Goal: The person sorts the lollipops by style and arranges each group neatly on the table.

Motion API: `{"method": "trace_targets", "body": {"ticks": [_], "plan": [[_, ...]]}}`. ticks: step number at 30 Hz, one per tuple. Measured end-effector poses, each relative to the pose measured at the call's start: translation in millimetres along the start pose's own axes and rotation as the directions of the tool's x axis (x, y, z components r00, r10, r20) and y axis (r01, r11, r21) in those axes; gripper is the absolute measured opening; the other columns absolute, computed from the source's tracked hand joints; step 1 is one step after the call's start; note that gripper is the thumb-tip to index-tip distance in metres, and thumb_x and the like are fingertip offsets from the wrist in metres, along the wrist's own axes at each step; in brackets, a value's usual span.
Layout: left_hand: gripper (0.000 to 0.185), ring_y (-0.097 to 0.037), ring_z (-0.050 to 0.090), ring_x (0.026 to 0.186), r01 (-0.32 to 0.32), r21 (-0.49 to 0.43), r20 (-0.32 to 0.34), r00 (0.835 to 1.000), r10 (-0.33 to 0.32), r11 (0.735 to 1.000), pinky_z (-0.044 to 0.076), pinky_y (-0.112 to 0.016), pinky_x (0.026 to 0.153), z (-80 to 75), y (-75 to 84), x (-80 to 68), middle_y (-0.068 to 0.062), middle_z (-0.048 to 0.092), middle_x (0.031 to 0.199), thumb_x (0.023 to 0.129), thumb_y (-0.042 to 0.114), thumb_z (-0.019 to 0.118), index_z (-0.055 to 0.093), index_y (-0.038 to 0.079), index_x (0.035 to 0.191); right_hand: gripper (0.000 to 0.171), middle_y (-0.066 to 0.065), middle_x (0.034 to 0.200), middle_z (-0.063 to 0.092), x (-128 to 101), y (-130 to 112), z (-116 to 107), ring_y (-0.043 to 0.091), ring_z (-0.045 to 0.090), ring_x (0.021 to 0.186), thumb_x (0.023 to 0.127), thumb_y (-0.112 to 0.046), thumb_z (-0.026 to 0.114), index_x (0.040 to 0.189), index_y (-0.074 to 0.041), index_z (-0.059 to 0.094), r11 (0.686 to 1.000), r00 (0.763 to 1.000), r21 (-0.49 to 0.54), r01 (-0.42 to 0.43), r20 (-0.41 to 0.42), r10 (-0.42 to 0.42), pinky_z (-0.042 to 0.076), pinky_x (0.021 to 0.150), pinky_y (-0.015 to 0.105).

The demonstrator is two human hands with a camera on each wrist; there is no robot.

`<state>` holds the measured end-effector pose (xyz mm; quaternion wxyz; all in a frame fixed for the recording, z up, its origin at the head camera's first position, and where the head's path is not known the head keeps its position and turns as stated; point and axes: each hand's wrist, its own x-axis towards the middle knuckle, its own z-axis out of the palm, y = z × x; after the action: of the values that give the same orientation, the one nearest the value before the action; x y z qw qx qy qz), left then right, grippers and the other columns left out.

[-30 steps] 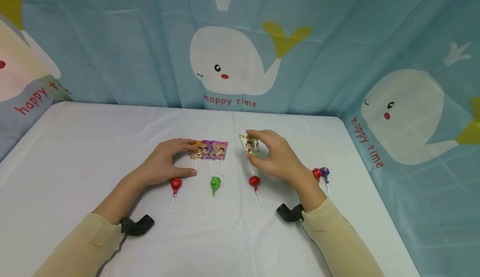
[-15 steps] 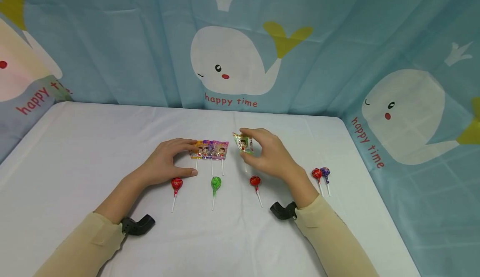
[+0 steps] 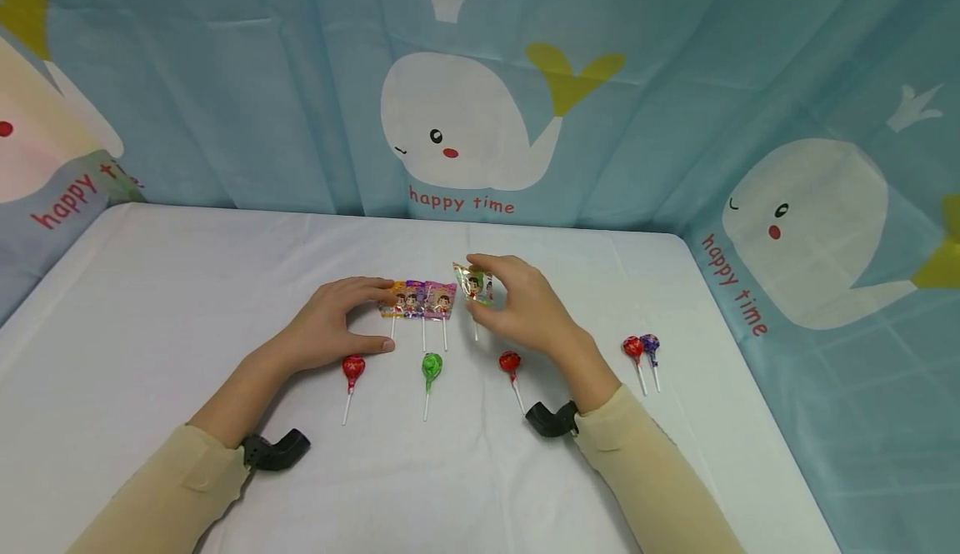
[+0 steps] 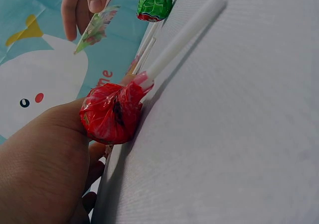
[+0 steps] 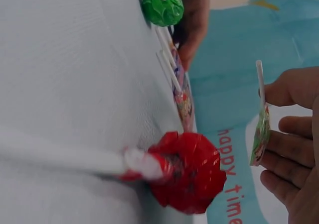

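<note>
In the head view my right hand pinches a flat lollipop in a green and gold wrapper between fingers and thumb. It is lifted off the table, its white stick pointing down. Just left lie flat-wrapped lollipops side by side: pink, purple and orange. My left hand rests at the row's left end, fingertips on the orange wrapper, thumb apart below. In the left wrist view a red round lollipop lies by the left thumb and partly hides the hand.
In front of the row lie a red lollipop, a green lollipop and another red lollipop. Farther right are a red lollipop and a purple lollipop. A whale-print curtain stands behind the white table.
My right hand has moved left with the green and gold lollipop, which is now close to the pink one. The left hand and the lollipops on the table have stayed put.
</note>
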<state>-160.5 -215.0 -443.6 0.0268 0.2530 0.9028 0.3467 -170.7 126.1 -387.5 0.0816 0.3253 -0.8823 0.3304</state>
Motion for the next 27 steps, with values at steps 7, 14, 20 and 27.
{"method": "trace_targets", "body": {"ticks": [7, 14, 20, 27], "plan": [[0.064, -0.038, 0.044, 0.153, -0.021, 0.007, -0.019, 1.000, 0.021, 1.000, 0.026, -0.072, 0.124, 2.1, -0.4, 0.5, -0.006, 0.059, 0.158, 0.086, 0.043, 0.094, 0.073, 0.020, 0.141, 0.060, 0.010, 0.144, 0.069, 7, -6, 7, 0.026, 0.062, 0.136, 0.097, -0.020, 0.081, 0.152, -0.004, 0.062, 0.998, 0.998, 0.027, -0.049, 0.032, 0.048, 0.050, 0.116, 0.046], [0.064, -0.038, 0.045, 0.152, -0.029, 0.008, -0.019, 0.999, 0.029, 1.000, 0.027, -0.072, 0.123, 3.0, -1.1, 1.7, -0.006, 0.060, 0.158, 0.086, 0.044, 0.094, 0.073, 0.020, 0.141, 0.060, 0.008, 0.145, 0.069, 11, -4, 15, 0.025, 0.062, 0.137, 0.097, -0.021, 0.080, 0.151, -0.004, 0.062, 0.996, 0.995, 0.013, -0.091, 0.044, 0.091, 0.050, 0.116, 0.045], [0.065, -0.038, 0.044, 0.153, -0.012, 0.009, -0.008, 1.000, 0.012, 1.000, 0.027, -0.071, 0.125, 1.7, -1.6, 2.4, -0.006, 0.059, 0.159, 0.086, 0.044, 0.094, 0.073, 0.020, 0.142, 0.061, 0.007, 0.146, 0.069, 14, -4, 22, 0.026, 0.061, 0.138, 0.097, -0.025, 0.079, 0.153, -0.007, 0.062, 0.990, 0.987, -0.013, -0.141, 0.077, 0.141, 0.049, 0.117, 0.045], [0.064, -0.038, 0.045, 0.152, -0.016, 0.010, -0.013, 1.000, 0.016, 1.000, 0.027, -0.072, 0.124, 0.8, -0.9, 1.9, -0.007, 0.060, 0.158, 0.086, 0.045, 0.094, 0.073, 0.020, 0.141, 0.059, 0.007, 0.145, 0.069, 13, -2, 30, 0.028, 0.062, 0.137, 0.098, -0.025, 0.079, 0.151, -0.006, 0.063, 0.985, 0.981, -0.042, -0.167, 0.092, 0.171, 0.050, 0.116, 0.047]]}}
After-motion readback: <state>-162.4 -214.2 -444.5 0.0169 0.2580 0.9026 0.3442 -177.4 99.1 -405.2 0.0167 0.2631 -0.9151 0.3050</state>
